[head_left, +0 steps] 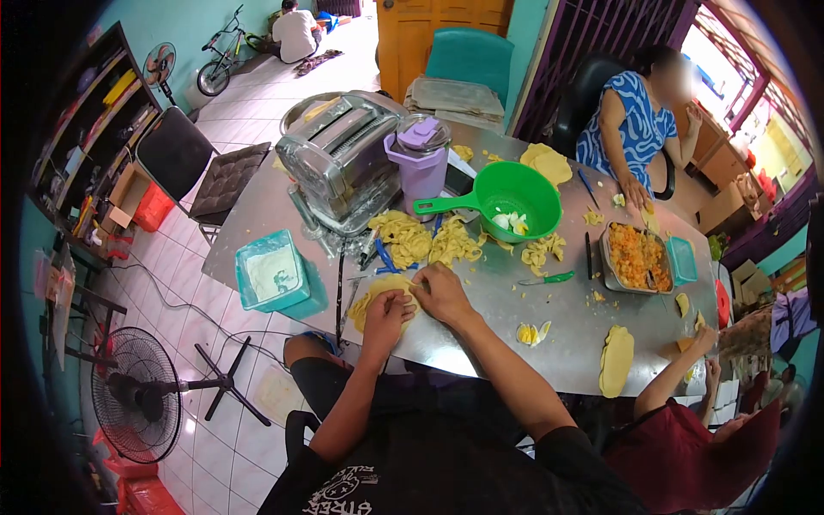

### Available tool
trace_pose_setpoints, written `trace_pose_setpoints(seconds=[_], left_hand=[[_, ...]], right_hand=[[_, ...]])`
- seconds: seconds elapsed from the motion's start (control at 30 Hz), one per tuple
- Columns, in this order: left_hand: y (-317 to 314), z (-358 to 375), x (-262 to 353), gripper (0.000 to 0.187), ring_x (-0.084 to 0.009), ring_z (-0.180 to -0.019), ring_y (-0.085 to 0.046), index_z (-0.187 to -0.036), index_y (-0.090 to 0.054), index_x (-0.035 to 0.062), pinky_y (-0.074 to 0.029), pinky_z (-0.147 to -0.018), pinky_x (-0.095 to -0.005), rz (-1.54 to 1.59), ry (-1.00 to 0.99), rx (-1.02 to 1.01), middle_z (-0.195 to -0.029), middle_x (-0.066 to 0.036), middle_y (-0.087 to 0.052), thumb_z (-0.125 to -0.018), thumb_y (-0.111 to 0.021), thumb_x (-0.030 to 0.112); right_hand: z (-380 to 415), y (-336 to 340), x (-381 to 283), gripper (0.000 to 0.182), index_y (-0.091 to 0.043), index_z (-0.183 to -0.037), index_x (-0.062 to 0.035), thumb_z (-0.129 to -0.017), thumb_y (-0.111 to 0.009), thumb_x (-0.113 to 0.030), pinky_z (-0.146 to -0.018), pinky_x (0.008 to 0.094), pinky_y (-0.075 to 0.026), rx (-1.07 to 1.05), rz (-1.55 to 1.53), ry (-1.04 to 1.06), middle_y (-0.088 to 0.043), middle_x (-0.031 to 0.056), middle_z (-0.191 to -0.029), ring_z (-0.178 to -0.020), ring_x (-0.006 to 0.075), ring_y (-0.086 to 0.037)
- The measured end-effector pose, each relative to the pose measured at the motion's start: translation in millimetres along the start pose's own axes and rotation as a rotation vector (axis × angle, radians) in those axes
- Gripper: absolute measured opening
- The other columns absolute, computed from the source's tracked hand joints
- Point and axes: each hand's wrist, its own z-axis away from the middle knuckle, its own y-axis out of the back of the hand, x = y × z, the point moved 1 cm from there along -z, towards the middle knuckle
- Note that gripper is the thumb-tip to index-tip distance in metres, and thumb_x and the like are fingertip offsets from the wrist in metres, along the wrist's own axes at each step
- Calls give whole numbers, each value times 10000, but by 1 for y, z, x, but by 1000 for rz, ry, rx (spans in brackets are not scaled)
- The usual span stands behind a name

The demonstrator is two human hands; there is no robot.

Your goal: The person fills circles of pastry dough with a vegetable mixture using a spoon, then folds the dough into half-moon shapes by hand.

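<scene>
Both hands are at a flat yellow dough sheet (400,329) near the front edge of the metal table. My left hand (388,319) rests over the sheet with its fingers curled; what its fingertips hold, if anything, is hidden. My right hand (439,293) pinches the sheet's upper right edge. Piles of dough scraps (403,239) lie just beyond, beside blue-handled scissors (384,255). A green bowl (532,199) with pieces of egg stands farther back to the right.
A pasta machine (343,154) and purple container (421,163) stand behind. A teal flour tub (273,271) is left. Rightward are a green knife (549,279), a filling tray (637,257) and a dough sheet (616,360). Two people work at the table's right side.
</scene>
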Motion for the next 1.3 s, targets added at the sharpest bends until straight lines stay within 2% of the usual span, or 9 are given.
trace_pose_setpoints(seconds=[0.17,0.23,0.37,0.43,0.53,0.8,0.9,1.0,1.3], left_hand=[[-1,0,4,300,-249,-1051,-685,-1233,-554,-66,-566,-941,-350,132,73,8,-1160,-160,-652,-1060,-506,176],[2,-1,1,290,-246,-1055,-685,-1214,-568,-60,-565,-949,-354,182,101,6,-1147,-149,-653,-1057,-512,177],[8,-6,-4,254,-202,-977,-690,-1186,-583,-72,-590,-888,-314,179,104,11,-1087,-128,-652,-1012,-582,112],[7,-6,-2,252,-185,-936,-691,-1186,-582,-86,-602,-845,-290,140,111,30,-1069,-127,-649,-996,-599,77],[6,-7,0,248,-168,-912,-690,-1177,-585,-98,-606,-818,-270,145,107,50,-1064,-130,-654,-973,-619,39],[6,-4,2,256,-171,-932,-677,-1196,-575,-100,-607,-833,-298,-72,-42,38,-1056,-126,-649,-986,-574,45],[6,-2,4,232,-151,-849,-679,-1167,-599,-110,-609,-762,-267,-57,-47,59,-996,-126,-668,-976,-574,19],[8,-3,3,248,-157,-893,-657,-1185,-592,-98,-611,-810,-303,-63,-62,37,-1030,-114,-633,-978,-548,32],[15,-4,1,233,-146,-870,-649,-1154,-607,-93,-616,-785,-298,4,-37,37,-1013,-98,-629,-990,-566,68]], right_hand=[[11,-6,-15,199,-706,-1025,-20,-881,-686,-156,-801,424,-519,-12,-137,-35,-652,187,-952,-902,359,-651],[17,-8,-19,195,-695,-1058,-8,-909,-654,-128,-811,417,-527,57,-190,50,-667,199,-973,-903,364,-664],[25,-3,-18,240,-661,-1160,10,-940,-609,-73,-827,382,-535,10,-298,-24,-676,197,-1021,-931,326,-677],[26,-4,-16,243,-642,-1189,22,-957,-617,-46,-795,306,-535,-9,-480,-112,-696,118,-1003,-902,180,-672],[27,-3,-17,275,-628,-1206,22,-933,-646,-1,-777,258,-525,-37,-525,-127,-688,62,-980,-881,106,-636],[20,-4,-15,322,-626,-1205,12,-892,-703,3,-728,228,-500,-92,-559,-154,-658,27,-923,-820,71,-596],[14,-6,-11,318,-628,-1200,13,-893,-706,-2,-723,220,-493,-94,-567,-134,-651,20,-918,-813,67,-587],[11,-11,-9,311,-630,-1197,8,-896,-701,-18,-726,234,-496,-101,-588,-142,-660,26,-912,-804,80,-588],[9,-12,-17,277,-633,-1183,7,-909,-664,-22,-725,244,-494,-96,-623,-163,-654,18,-883,-780,82,-579]])
